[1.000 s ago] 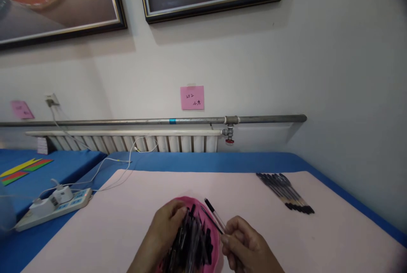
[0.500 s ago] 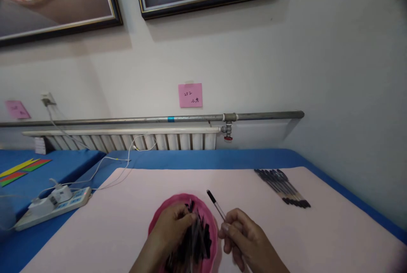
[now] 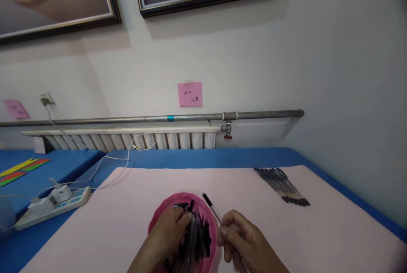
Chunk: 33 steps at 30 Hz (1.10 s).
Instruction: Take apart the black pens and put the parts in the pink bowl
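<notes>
A pink bowl (image 3: pixel 156 215) with a wavy rim stands in front of me, full of loose pen parts (image 3: pixel 197 239), black pieces and clear tubes. My left hand (image 3: pixel 173 226) reaches into it, thumb and fingers closed among the parts. A short black piece (image 3: pixel 191 205) shows by its fingertips; whether it is gripped is hidden. Just right of the bowl, my right hand (image 3: pixel 241 239) pinches a pen (image 3: pixel 213 209) between thumb and fingers. This pen is thin and clear with a black end pointing up and left, near the bowl's rim.
Several black-capped pens (image 3: pixel 281 186) lie side by side at the right on pink paper (image 3: pixel 121 213) over a blue table cover (image 3: pixel 203 158). A power strip (image 3: pixel 54 209) with white cables is at the left. A radiator (image 3: pixel 171 140) and pipe run along the wall behind.
The pen in my right hand has shifted slightly left and down, towards the bowl. My left hand has moved a little within the bowl, and more black pieces show beyond its fingers.
</notes>
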Tool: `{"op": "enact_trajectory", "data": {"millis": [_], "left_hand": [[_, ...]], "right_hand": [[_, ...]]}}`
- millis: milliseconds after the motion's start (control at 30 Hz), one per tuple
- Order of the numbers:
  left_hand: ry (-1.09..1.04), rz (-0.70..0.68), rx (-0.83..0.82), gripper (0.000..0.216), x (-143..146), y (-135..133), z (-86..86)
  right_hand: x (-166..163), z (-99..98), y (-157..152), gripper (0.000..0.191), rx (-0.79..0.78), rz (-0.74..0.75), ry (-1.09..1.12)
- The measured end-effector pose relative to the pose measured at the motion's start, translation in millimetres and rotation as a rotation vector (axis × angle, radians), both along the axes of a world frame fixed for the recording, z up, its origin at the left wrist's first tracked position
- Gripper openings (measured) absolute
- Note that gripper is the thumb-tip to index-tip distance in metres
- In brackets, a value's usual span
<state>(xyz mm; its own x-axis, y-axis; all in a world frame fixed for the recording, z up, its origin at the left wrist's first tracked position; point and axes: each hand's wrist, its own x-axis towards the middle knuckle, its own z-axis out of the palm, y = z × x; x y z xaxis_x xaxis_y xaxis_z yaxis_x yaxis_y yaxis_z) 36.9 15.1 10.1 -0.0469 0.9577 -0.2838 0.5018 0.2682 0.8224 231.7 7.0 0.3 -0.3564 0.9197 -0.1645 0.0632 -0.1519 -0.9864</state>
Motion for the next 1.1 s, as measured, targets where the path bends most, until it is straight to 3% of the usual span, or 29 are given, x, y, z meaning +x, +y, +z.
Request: {"op": "enact_trajectory", "data": {"millis": [100, 267, 367, 467, 633, 733, 867, 967, 1033, 1100], "left_hand": [[-0.169, -0.007, 0.103, 0.026, 1.8, -0.6, 2.3], [-0.845, -0.114, 0.028, 0.023, 17.0, -5.3, 5.3], [-0.960, -0.073, 0.023, 0.031, 25.7, -6.6, 5.3], [-0.980, 0.035, 0.078, 0.035, 32.2, -4.9, 3.2], [-0.943, 0.222, 0.139, 0.038, 24.4, 1.9, 0.6], [-0.781, 0.377, 0.253, 0.037, -1.2, 5.0, 3.6], [-0.309, 0.252, 0.126, 0.029, -34.6, 5.5, 8.0], [-0.004, 0.225, 0.155, 0.032, -33.1, 4.3, 8.0], [0.002, 0.114, 0.161, 0.026, -16.6, 1.4, 6.9], [-0.133, -0.059, 0.116, 0.024, 7.4, -4.2, 5.7]], "right_hand": [[-3.4, 0.5, -5.0, 0.021, -0.050, 0.065, 0.027], [-6.1, -8.7, -4.9, 0.029, -0.065, 0.209, 0.024], [-6.1, -10.2, -1.4, 0.030, 0.028, 0.275, -0.037], [-5.3, -6.1, -0.8, 0.028, 0.150, 0.241, -0.150], [-1.4, -2.6, -7.4, 0.024, 0.389, 0.148, -0.378], [0.2, -4.1, -8.4, 0.024, 0.335, 0.103, -0.358], [3.0, -2.5, 1.3, 0.024, 0.125, -0.001, -0.139], [7.0, 0.2, 10.9, 0.029, 0.030, -0.105, -0.010], [8.5, 1.5, 13.6, 0.035, -0.025, -0.149, 0.062], [7.9, 2.2, 13.0, 0.036, -0.046, -0.160, 0.129]]}}
